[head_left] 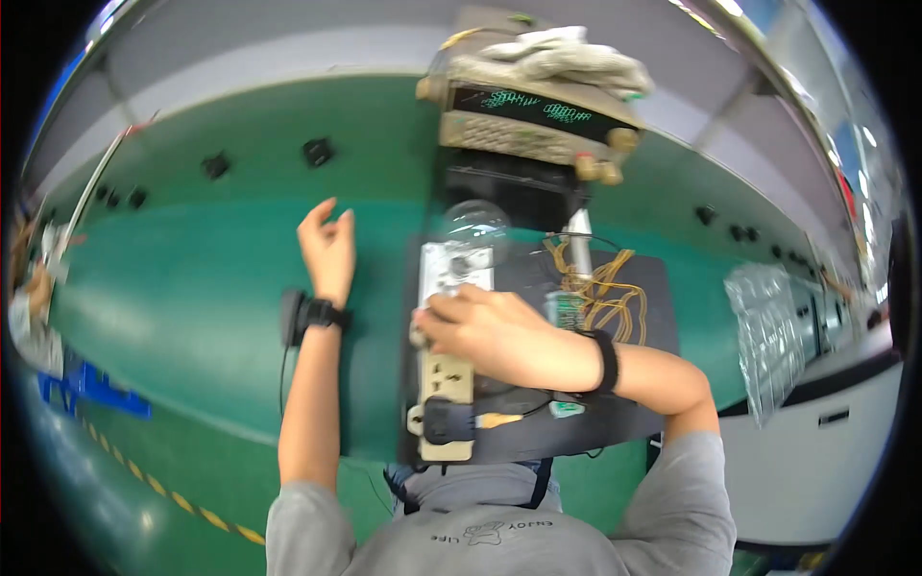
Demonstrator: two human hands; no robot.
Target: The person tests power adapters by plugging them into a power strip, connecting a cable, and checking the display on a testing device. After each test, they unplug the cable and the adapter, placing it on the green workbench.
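The power strip lies lengthwise on the black board on the bench. The right hand is positioned over the strip, fingers curled down at its left edge; whether it grips anything cannot be determined. A black plug is seated at the strip's near end. The left hand is raised left of the board, empty, fingers loosely parted. Yellow wires lie right of the strip.
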